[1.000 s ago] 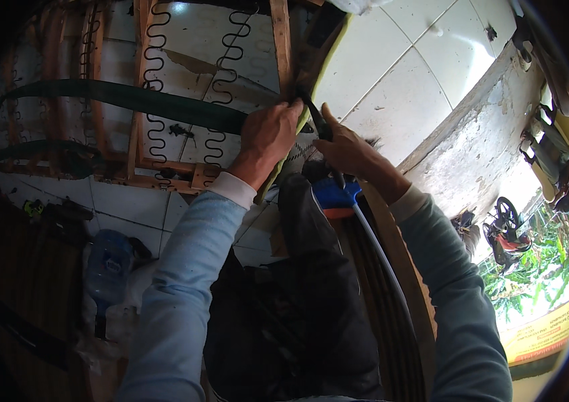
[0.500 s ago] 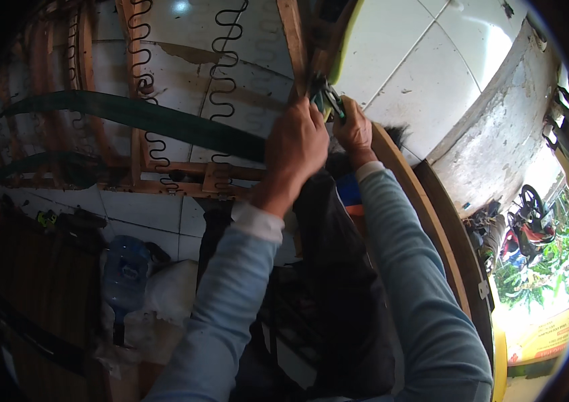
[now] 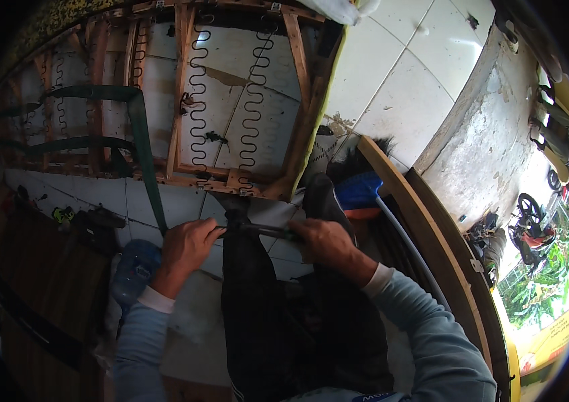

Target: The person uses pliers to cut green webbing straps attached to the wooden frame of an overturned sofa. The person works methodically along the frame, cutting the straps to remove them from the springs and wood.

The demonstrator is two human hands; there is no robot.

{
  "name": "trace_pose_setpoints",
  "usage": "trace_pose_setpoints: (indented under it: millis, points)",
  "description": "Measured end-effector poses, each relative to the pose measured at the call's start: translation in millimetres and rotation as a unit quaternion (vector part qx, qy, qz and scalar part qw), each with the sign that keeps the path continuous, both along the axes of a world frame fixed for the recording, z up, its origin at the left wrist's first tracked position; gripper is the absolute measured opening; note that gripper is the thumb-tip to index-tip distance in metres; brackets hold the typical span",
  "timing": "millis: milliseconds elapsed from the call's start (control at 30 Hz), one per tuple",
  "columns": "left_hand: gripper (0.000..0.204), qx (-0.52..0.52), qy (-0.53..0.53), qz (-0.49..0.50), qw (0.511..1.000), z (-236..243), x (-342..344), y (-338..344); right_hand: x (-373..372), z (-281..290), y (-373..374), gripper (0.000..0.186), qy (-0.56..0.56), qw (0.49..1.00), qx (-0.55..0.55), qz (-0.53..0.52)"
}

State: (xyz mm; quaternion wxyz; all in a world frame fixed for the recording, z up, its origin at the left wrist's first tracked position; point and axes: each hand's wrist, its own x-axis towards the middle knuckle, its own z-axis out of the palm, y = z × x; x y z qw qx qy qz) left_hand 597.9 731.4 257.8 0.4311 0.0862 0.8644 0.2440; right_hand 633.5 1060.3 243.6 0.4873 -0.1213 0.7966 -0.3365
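Observation:
My left hand [image 3: 190,249] is closed, pinching the end of a long green webbing strap [image 3: 153,191] in front of my legs. That strap runs up from my fingers, bends sharply and lies across the wooden seat frame [image 3: 182,94]. In my right hand [image 3: 328,246] is a dark plier-like hand tool [image 3: 267,230], its grip wrapped by my fingers. The tool points left, and its far end reaches close to my left fingertips; whether its jaws touch the strap I cannot tell. Zigzag springs [image 3: 251,110] span the frame, which lies beyond my feet.
White floor tiles [image 3: 391,63] surround the frame. To the right are a blue-and-orange dustpan or broom head [image 3: 359,191], a black bristly brush [image 3: 365,157] and long wooden boards [image 3: 425,241]. A clear blue water jug [image 3: 133,271] lies at my left.
Both hands have come back from the frame's right-hand corner toward my lap and moved apart. The strap now bends down toward me. The tool has come along in my right hand.

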Motion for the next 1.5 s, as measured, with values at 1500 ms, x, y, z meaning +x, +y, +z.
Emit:
trace_pose_setpoints:
  millis: [1500]
  points:
    - [0.083,-0.153,0.227,-0.142,0.951,-247,-102,239,-43,-83,4,0.031,-0.196,0.653,-0.062,-0.729]
